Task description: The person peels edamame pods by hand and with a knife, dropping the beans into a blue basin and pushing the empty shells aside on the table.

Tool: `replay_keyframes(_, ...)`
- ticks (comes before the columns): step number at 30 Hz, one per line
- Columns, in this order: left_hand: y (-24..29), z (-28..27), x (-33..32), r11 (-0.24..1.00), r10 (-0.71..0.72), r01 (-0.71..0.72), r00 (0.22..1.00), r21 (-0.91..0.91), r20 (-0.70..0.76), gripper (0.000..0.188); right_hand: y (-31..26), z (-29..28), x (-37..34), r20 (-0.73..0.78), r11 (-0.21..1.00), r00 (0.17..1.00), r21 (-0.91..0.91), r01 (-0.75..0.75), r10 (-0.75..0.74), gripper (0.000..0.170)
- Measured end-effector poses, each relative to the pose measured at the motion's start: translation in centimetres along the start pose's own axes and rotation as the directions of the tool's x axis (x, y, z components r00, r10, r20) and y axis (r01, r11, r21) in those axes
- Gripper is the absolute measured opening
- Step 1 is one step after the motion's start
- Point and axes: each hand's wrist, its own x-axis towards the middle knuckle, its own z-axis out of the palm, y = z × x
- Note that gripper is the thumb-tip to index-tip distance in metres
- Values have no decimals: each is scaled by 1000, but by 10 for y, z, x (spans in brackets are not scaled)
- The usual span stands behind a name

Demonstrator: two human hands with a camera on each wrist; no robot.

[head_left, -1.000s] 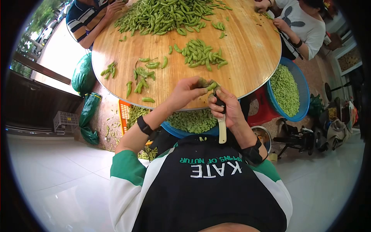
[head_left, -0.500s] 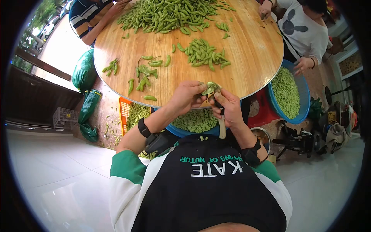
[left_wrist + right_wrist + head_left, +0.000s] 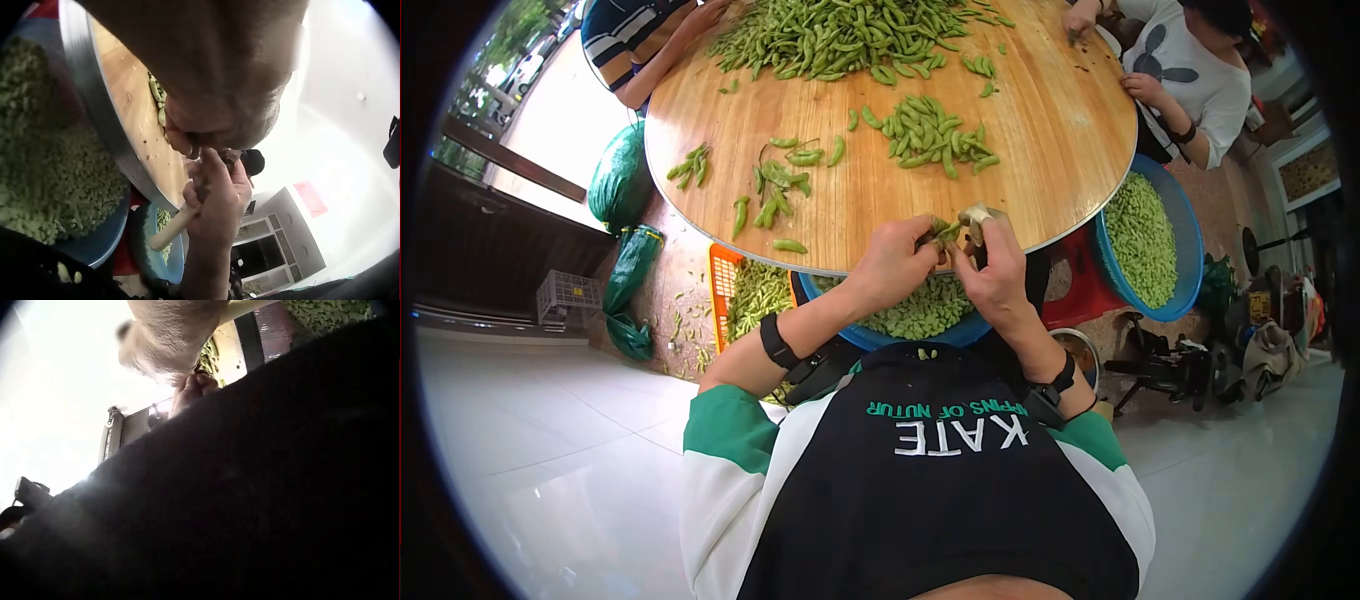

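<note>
My left hand (image 3: pixel 890 262) pinches a green bean pod (image 3: pixel 946 232) over the near edge of the round wooden table (image 3: pixel 1050 150). Close against it, my right hand (image 3: pixel 998 270) grips a tool by its pale handle (image 3: pixel 172 230), seen in the left wrist view; its working end is hidden among the fingers. A pale wrap (image 3: pixel 976 213) shows at the right fingertips. Beyond both hands lies a small heap of pods (image 3: pixel 930 135), with loose pods (image 3: pixel 775 185) to the left. Below the hands, shelled beans (image 3: pixel 920 308) fill a blue basin (image 3: pixel 870 338).
A big pile of pods (image 3: pixel 840 40) covers the table's far side. One person (image 3: pixel 635 45) sits at far left, another (image 3: pixel 1200 75) at far right. An orange basket (image 3: pixel 722 290) stands lower left, a second blue basin (image 3: pixel 1193 270) by a red stool (image 3: pixel 1085 285) at right.
The split pod seen open between the hands half a second ago is gone from view, and a green pod shows there. My right hand has turned, hiding the pale handle in the head view.
</note>
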Motion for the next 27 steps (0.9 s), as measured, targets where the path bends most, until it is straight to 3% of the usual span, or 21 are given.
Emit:
replay_keyframes(2, -10, 3, 1, 990, -60, 68, 996, -126, 69, 13, 2, 0, -1, 22, 991, 995, -83, 101, -99, 36)
replay_keyframes(6, -14, 5, 2, 1000, -6, 8, 998, -22, 66, 14, 8, 3, -2, 56, 988, 991, -93, 123, -118, 32)
replay_keyframes(8, -9, 7, -2, 1000, 2, -1, 998, -6, 59, 14, 11, 4, 0, 12, 975, 980, -98, 200, -200, 28)
replay_keyframes(12, -8, 5, -5, 998, 68, -68, 997, -2, 43, 14, 12, -1, 0, 75, 989, 986, -4, 150, -150, 28)
replay_keyframes(15, 2, 0, -12, 989, 57, -66, 995, 130, 78, 14, 13, 0, 0, 132, 989, 981, 8, 145, -145, 24)
replay_keyframes(18, 1, -10, -17, 965, 159, -167, 986, 203, 57, 13, 9, -7, -1, 125, 992, 985, -24, 125, -122, 22)
replay_keyframes(20, -8, -37, -18, 837, 353, -262, 929, 481, -108, 16, 9, -17, -3, 237, 999, 971, 18, 42, -45, 23)
replay_keyframes(21, -11, -50, -17, 834, 353, -262, 929, 486, -106, 16, 7, -17, -6, 233, 999, 971, 22, 42, -46, 23)
replay_keyframes(23, -16, -70, -4, 401, 441, -101, 892, 910, -96, 19, 3, -19, -16, 354, 982, 928, 181, 51, -113, 25)
replay_keyframes(25, -19, -67, 15, 456, 510, -159, 853, 876, -111, 18, 6, -15, -20, 383, 984, 919, 174, 33, -98, 26)
replay_keyframes(27, -26, -55, 40, 506, 572, -225, 810, 833, -129, 17, 5, -12, -22, 390, 975, 904, 200, 100, -173, 25)
